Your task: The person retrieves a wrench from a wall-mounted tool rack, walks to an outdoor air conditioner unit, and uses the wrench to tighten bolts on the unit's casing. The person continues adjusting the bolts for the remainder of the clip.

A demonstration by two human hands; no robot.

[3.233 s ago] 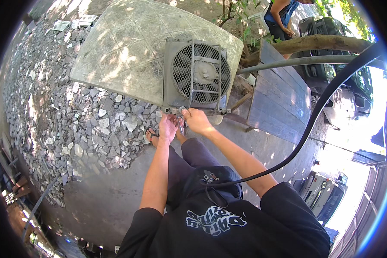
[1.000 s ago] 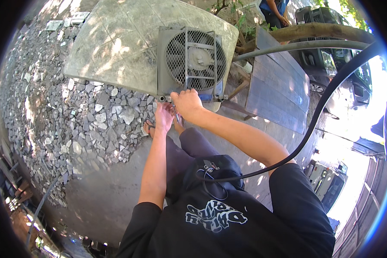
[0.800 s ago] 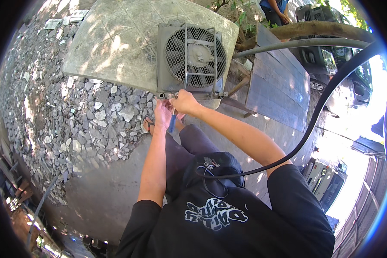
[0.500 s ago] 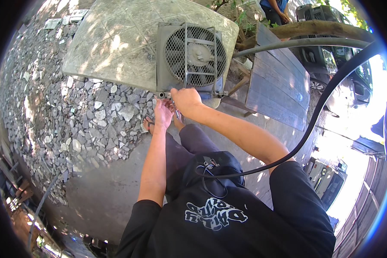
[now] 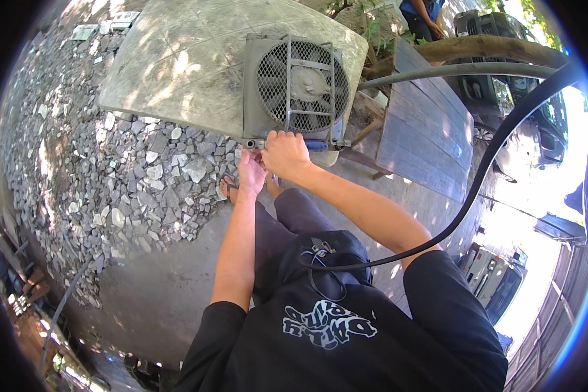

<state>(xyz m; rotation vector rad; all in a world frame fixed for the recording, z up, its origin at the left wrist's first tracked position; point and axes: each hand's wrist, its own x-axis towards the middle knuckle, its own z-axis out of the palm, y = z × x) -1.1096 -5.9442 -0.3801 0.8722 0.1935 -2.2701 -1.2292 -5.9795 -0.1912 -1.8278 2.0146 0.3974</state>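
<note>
The long blue tool handle (image 5: 315, 145) now sticks out right of the bare right hand (image 5: 285, 155), instead of pointing near.

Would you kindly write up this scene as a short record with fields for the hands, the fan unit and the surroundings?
Left hand: at the fan unit's near edge
Right hand: beside it, fingers curled; exact grip hidden
Blue handle: just right of the right hand
Fan unit: mesh-covered, on a pale slab
Left side: gray stones
Right side: plank surface
Upper right: another person
</note>
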